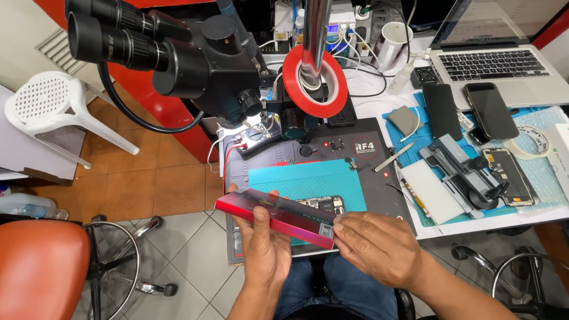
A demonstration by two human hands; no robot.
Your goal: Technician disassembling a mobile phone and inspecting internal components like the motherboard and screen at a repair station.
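Hold the red box (pixel 275 216) level at lower centre of the frame, above the near edge of the bench (pixel 391 204). Support it from below with your left hand (pixel 264 246); the thumb lies over the top face and the fingers wrap underneath. The left grip is closed on the box.

Place your right hand (pixel 376 249) at the box's right end. Its fingertips (pixel 339 225) press on the end, near the label; that grip is pinching the box end, not released.

Judgement: to open the end cleanly, keep the left grip firm and work the end with light fingertip pressure only. Keep the box clear of the opened phone (pixel 323 204) on the teal mat (pixel 305 181) just behind it.
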